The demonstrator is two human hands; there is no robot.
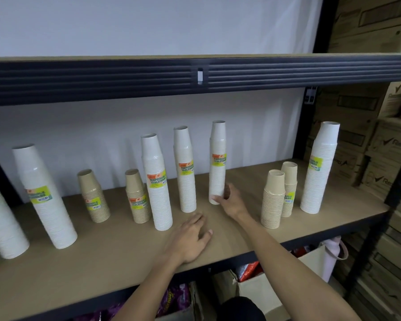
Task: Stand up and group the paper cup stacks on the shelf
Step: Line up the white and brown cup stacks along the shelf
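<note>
Wide wooden shelf (241,237) fills the view, dark metal beam (125,79) overhead, cardboard boxes (368,140) stacked off to the right. And look at that line-up: every stack of cups is on its base end, long axis running up and down, cups upside down with their bottoms at the top. Far left, a big white stack (2,225) partly cut by the edge, leaning with the lens, and a second tall white stack (46,200) just beside it. Then a short brown stack (94,198), well apart. Another short brown stack (137,198) sits touching or nearly touching a tall white stack (156,184). Next, a slimmer white stack (185,172), and near it the white stack (217,163) in play. Over right, two brown stacks (273,200) close together, and one more tall white stack (320,170) by the edge.

Now the hands! Right hand (232,202) is cupped round the foot of that white stack, thumb on the front, fingers curling behind it. Left hand (190,239) lies flat on the shelf, fingers spread loosely, holding nothing, just in front of the slimmer white stack.
</note>
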